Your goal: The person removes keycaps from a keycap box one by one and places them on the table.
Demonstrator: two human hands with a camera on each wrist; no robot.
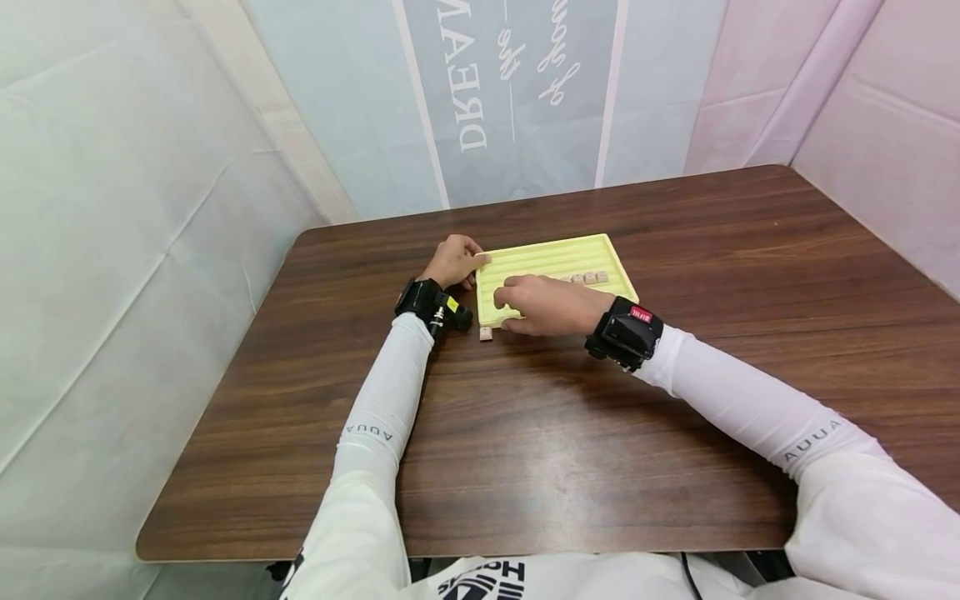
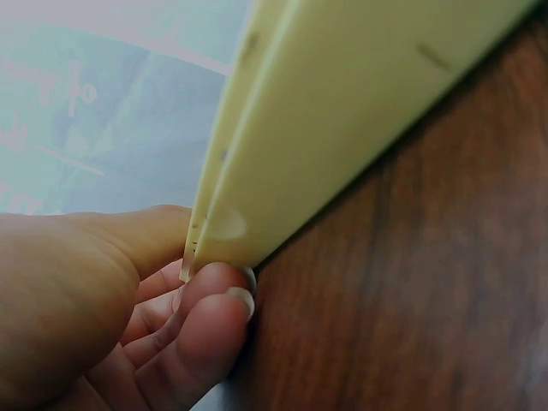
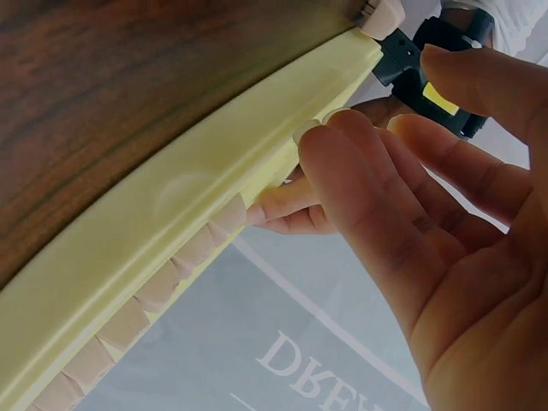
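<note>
A pale yellow ridged tray (image 1: 543, 255) lies on the brown table. My left hand (image 1: 453, 262) grips its left edge, thumb over the rim and fingertips against the side wall (image 2: 342, 128). Above the tray's front part is my right hand (image 1: 551, 305), with loosely bent fingers (image 3: 360, 193) and nothing between them and the thumb. A row of small beige tiles (image 1: 590, 277) stands in the tray, partly hidden by the right hand. Another beige tile (image 1: 486, 334) lies just outside the front left corner; it also shows at the top of the right wrist view.
The wooden table (image 1: 525, 450) stretches out around the tray. A pale blue cloth with lettering (image 1: 517, 100) hangs behind the far edge, and white sheeting (image 1: 127, 250) hangs at the left. Both wrists wear black camera bands (image 1: 626, 333).
</note>
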